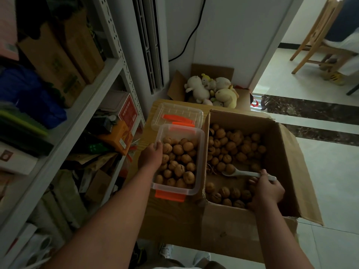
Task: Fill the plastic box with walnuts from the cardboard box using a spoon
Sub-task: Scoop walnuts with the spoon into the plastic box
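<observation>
A clear plastic box (200, 183) with orange clips sits on a wooden surface, holding several walnuts (180, 160). My left hand (151, 156) grips its left rim. To its right stands an open cardboard box (279, 167) with several loose walnuts (233, 146) inside. My right hand (266, 189) holds the handle of a white spoon (242, 173) inside the cardboard box. One walnut (230, 168) lies in the spoon's bowl, low over the box floor.
The clear lid (178, 113) with orange clips lies behind the plastic box. A cardboard box of plush toys (211, 88) stands further back. A cluttered metal shelf (77, 105) fills the left. A wooden chair (320, 39) stands beyond the doorway at right.
</observation>
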Available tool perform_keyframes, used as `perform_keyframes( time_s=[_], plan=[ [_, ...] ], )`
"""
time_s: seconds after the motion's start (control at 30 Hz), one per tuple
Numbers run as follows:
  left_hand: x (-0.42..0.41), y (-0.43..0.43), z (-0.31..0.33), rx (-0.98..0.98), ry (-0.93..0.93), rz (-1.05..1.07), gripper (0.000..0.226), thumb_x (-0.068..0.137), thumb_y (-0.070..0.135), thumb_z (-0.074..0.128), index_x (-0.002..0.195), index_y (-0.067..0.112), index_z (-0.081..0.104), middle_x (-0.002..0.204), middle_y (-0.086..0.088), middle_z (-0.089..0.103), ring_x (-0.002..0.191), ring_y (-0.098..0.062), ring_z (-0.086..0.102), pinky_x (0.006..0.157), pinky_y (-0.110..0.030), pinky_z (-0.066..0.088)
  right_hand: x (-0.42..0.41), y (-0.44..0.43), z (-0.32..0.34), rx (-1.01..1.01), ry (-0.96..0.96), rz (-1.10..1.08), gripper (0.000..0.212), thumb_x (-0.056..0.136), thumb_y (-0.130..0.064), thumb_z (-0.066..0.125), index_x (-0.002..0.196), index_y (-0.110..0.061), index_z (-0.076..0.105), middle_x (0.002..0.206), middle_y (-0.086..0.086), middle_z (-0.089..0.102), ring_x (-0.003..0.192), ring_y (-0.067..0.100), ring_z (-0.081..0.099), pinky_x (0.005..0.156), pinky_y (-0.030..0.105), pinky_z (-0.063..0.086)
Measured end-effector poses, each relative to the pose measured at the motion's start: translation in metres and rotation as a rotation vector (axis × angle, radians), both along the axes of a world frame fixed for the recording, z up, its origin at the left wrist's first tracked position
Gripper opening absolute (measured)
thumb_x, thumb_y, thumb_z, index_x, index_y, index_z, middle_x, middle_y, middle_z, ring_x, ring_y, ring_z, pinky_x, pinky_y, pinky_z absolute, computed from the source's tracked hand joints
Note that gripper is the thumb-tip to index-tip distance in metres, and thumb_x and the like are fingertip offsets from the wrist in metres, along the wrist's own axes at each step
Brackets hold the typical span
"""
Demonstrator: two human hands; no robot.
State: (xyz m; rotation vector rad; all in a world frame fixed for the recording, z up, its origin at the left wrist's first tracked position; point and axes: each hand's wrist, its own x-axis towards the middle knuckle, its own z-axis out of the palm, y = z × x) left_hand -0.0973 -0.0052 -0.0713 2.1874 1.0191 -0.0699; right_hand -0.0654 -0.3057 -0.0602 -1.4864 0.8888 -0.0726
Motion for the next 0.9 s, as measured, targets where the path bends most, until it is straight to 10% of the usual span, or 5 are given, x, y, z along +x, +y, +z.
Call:
perform_keyframes(
  time_s=[0.37, 0.7, 0.9],
  plan=[
    [0.000, 0.001, -0.002, 0.004, -0.014, -0.009, 0.056, 0.100, 0.047, 0.024, 0.126, 0.009, 0.056, 0.124, -0.016, 0.059, 0.112, -0.032, 0.054, 0.078, -0.033, 0.037, 0.003, 0.013, 0.054, 0.010, -0.268, -0.105, 0.008, 0.091, -0.029, 0.059, 0.085, -0.024, 0.059, 0.083, -0.006, 0.062, 0.066, 0.002, 0.059, 0.054, 0.014, 0.046],
    [0.000, 0.001, -0.003, -0.007, -0.009, 0.000, 0.057, 0.100, 0.049, 0.025, 0.126, 0.009, 0.055, 0.123, -0.015, 0.059, 0.110, -0.031, 0.055, 0.077, -0.032, 0.037, -0.012, 0.078, 0.064, -0.324, -0.806, 0.584, 0.012, 0.088, -0.025, 0.061, 0.095, -0.017, 0.067, 0.086, 0.008, 0.066, 0.080, 0.016, 0.063, 0.067, 0.024, 0.050],
    [0.000, 0.003, -0.004, -0.024, -0.009, 0.009, 0.057, 0.099, 0.050, 0.025, 0.125, 0.010, 0.056, 0.121, -0.015, 0.059, 0.109, -0.032, 0.055, 0.077, -0.033, 0.038, 0.000, 0.051, 0.054, -0.430, -0.850, 0.396, 0.012, 0.091, -0.020, 0.060, 0.099, -0.013, 0.064, 0.088, 0.013, 0.064, 0.080, 0.018, 0.061, 0.071, 0.023, 0.049]
  ],
)
